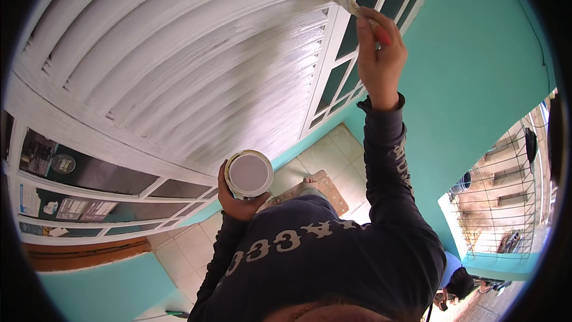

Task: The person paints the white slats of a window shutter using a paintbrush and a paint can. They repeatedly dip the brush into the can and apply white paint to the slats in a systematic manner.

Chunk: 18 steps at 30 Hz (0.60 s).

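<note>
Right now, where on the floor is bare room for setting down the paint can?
Bare tiles lie between the left forearm and the lower-left turquoise wall; others, between the patterned mat and the wall corner. Feet crowd the mat.

Brush [347, 3] handle partly hidden by right hand [383, 62]. Left hand [239, 207]: fingers under can [249, 174] out of sight; can base likewise. Louvred panel [196, 59] cut off at top edge. 1 green object [176, 313], lower edge: too small to identify.
</note>
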Tool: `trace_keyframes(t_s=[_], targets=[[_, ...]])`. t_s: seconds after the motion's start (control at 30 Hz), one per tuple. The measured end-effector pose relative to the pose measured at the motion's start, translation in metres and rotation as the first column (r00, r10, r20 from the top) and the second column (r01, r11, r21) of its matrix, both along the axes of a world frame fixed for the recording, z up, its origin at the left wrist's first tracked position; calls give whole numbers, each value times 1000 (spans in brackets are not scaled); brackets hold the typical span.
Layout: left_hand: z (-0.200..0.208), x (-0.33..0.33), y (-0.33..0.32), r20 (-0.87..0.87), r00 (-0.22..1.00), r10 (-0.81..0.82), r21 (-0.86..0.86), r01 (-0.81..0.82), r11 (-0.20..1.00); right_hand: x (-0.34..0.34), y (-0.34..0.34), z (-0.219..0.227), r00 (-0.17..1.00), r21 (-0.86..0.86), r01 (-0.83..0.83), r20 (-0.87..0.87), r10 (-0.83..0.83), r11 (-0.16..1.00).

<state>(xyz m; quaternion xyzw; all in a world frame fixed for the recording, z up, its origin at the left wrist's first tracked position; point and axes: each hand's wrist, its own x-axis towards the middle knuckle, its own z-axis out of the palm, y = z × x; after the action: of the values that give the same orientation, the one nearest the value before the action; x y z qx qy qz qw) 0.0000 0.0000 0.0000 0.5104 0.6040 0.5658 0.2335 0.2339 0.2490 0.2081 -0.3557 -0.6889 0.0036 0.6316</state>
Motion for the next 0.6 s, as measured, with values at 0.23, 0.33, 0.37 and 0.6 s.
trace_keyframes(t_s=[0.23,0.33,0.37,0.6], targets=[[-2,-6,-29,-19,995,103,-15,-103,995,-104,-57,-11,907,231,-241,400,133,943],[-2,-6,-40,9,988,154,-22,-154,988,-146,-91,-6,841,241,-448,440,314,861],[-1,-6,-41,25,986,167,-24,-166,986,-159,-102,-5,809,233,-514,451,377,826],[2,-14,-50,64,979,196,20,-197,980,-159,-82,4,659,-41,-751,-107,744,659]])
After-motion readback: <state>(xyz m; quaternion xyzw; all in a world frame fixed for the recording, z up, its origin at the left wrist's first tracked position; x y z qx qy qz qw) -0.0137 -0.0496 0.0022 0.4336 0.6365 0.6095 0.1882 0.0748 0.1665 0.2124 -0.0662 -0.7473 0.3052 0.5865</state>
